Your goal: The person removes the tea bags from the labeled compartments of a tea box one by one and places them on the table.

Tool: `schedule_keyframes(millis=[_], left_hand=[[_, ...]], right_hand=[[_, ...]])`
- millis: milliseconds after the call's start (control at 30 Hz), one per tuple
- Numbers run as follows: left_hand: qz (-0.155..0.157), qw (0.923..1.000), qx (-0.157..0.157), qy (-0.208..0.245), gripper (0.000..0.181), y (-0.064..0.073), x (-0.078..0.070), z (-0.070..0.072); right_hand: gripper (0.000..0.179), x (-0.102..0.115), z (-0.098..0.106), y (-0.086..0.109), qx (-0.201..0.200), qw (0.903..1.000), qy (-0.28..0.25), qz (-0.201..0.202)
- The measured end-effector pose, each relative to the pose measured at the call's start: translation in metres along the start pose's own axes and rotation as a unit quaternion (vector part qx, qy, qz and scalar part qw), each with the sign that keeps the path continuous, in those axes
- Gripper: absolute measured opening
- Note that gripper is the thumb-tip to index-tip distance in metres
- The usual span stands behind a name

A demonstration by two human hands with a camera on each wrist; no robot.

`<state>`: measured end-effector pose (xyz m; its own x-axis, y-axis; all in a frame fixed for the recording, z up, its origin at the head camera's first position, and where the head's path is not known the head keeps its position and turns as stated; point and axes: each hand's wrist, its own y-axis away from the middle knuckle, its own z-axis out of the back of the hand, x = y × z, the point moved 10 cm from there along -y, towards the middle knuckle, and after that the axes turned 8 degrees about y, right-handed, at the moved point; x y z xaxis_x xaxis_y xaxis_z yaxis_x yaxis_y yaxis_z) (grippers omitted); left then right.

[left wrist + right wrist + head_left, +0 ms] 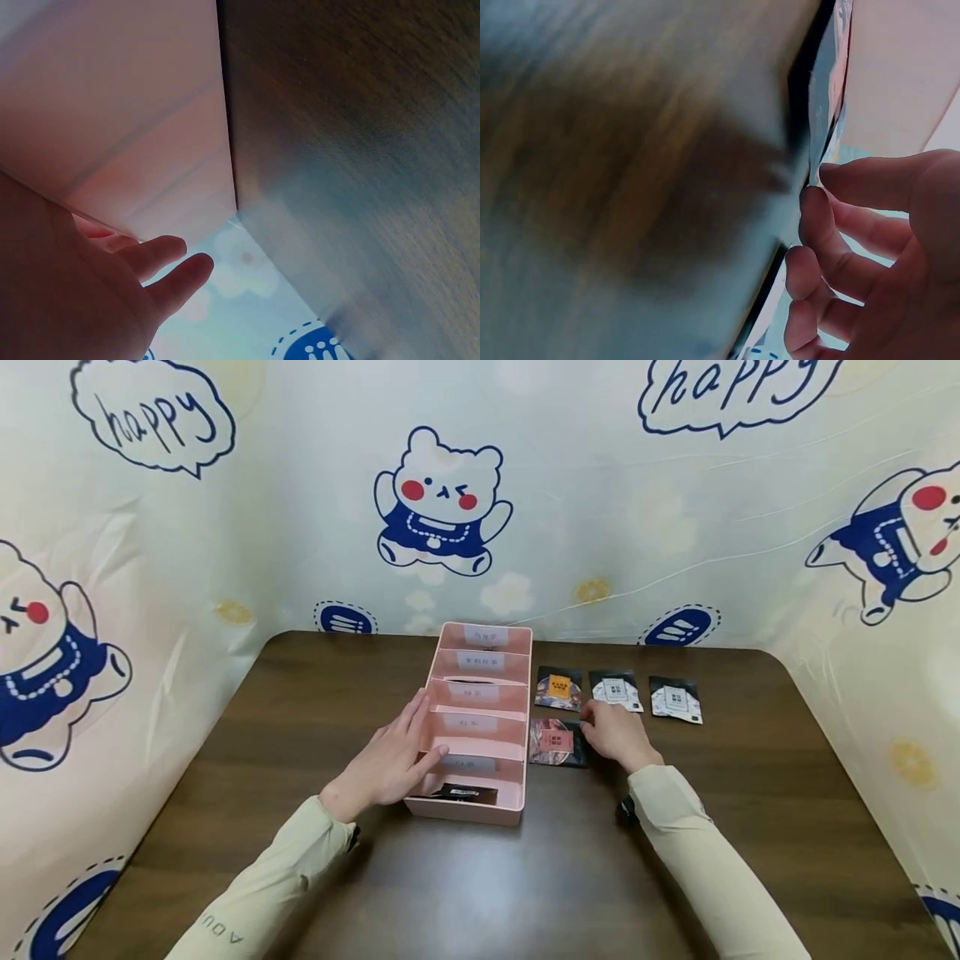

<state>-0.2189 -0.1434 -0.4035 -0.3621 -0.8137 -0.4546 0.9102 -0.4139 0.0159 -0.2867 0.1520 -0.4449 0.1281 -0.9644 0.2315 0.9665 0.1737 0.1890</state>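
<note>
A long pink divided box (465,811) stands on the table, each compartment bearing a white label. My left hand (384,767) rests on its left wall, fingers fairly straight and thumb over the rim. In the left wrist view, fingers (166,255) lie along the outer wall. To the right of the box, my right hand (619,735) pinches the right edge of a pink-and-black sachet (557,741). Thumb and index finger meet on the sachet's edge (823,90) in the right wrist view. A dark sachet (463,792) lies in the front compartment.
Behind the right hand lie an orange-labelled sachet (558,687) and two white-labelled sachets, one in the middle (615,688) and one at the right (676,700). The brown wooden table (300,710) meets a printed cloth backdrop (570,510) at its far edge.
</note>
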Motion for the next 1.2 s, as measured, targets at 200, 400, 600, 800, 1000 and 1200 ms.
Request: schedule_keyframes(millis=[200,400,600,800,1000,1200], left_hand=[[0.002,1.0000,0.004,0.004,0.084,0.001,0.001,-0.001],[0.003,0.9999,0.005,0.011,0.083,0.000,-0.001,-0.002],[-0.003,0.9999,0.003,0.014,0.085,0.002,0.001,-0.001],[-0.002,0.9999,-0.004,0.012,0.086,0.001,0.006,0.000],[-0.003,0.9998,-0.005,0.017,0.086,0.005,0.006,0.001],[-0.005,0.9995,-0.017,0.025,0.084,0.008,0.003,-0.002]], right_hand=[[0.022,0.003,0.012,0.003,-0.033,0.9993,-0.012,0.007],[0.020,0.031,0.043,0.018,-0.084,0.9941,-0.040,0.056],[0.013,0.090,0.065,0.047,-0.107,0.9740,-0.078,0.184],[0.010,0.146,0.068,0.080,-0.086,0.9461,-0.049,0.308],[0.016,0.180,0.048,0.107,-0.023,0.9326,-0.002,0.360],[0.015,0.192,0.029,0.118,0.014,0.9276,0.028,0.372]])
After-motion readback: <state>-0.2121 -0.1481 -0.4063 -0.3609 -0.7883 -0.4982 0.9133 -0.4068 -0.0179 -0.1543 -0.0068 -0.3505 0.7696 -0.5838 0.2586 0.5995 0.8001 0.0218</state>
